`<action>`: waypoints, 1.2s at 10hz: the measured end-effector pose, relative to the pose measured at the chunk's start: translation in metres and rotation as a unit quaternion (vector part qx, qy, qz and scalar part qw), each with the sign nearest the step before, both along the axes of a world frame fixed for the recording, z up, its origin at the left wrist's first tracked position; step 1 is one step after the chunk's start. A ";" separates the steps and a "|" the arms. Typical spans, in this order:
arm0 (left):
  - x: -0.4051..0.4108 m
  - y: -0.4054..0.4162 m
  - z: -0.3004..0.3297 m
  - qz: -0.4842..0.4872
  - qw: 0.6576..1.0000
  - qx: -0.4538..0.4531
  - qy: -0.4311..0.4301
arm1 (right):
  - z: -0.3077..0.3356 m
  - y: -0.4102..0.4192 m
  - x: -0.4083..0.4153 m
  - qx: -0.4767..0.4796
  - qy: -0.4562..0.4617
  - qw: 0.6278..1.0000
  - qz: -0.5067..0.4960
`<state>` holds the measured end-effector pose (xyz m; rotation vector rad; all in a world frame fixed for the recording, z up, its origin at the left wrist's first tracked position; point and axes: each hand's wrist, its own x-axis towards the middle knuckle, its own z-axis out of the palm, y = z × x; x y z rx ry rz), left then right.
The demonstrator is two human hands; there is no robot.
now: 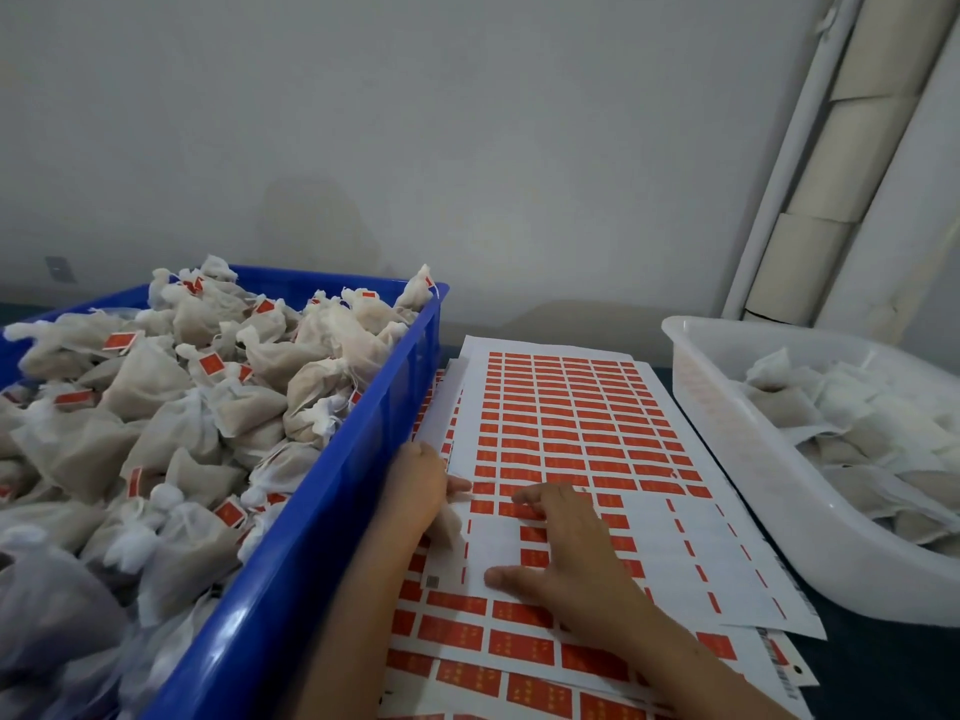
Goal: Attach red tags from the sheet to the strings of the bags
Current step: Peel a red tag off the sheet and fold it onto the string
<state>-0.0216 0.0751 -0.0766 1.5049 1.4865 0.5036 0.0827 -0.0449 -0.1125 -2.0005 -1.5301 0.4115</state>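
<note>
A white sheet of red tags (571, 407) lies on top of other tag sheets in front of me; its near rows have bare gaps. My left hand (415, 485) rests at the sheet's left edge, against the blue crate, and holds a small white mesh bag (448, 530) under the palm. Its fingertips touch the sheet. My right hand (563, 553) lies spread on the sheet, with its fingertips on a row of red tags and the thumb held apart lower down. Whether a tag is lifted is not visible.
A blue crate (332, 511) on the left is heaped with tagged mesh bags (156, 387). A white tub (727, 459) on the right holds bags without tags (852, 407). More tag sheets (493, 662) lie underneath, toward me. A grey wall stands behind.
</note>
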 end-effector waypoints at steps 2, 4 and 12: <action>0.003 -0.004 -0.011 0.004 0.992 0.121 0.048 | 0.003 -0.011 0.018 -0.053 0.058 0.995 0.054; 0.002 0.001 -0.011 0.009 0.994 0.097 0.053 | -0.001 -0.009 0.023 -0.054 0.064 0.994 0.073; -0.006 -0.025 -0.008 -0.212 0.975 -0.015 0.060 | -0.010 -0.017 0.016 0.107 0.042 0.993 -0.003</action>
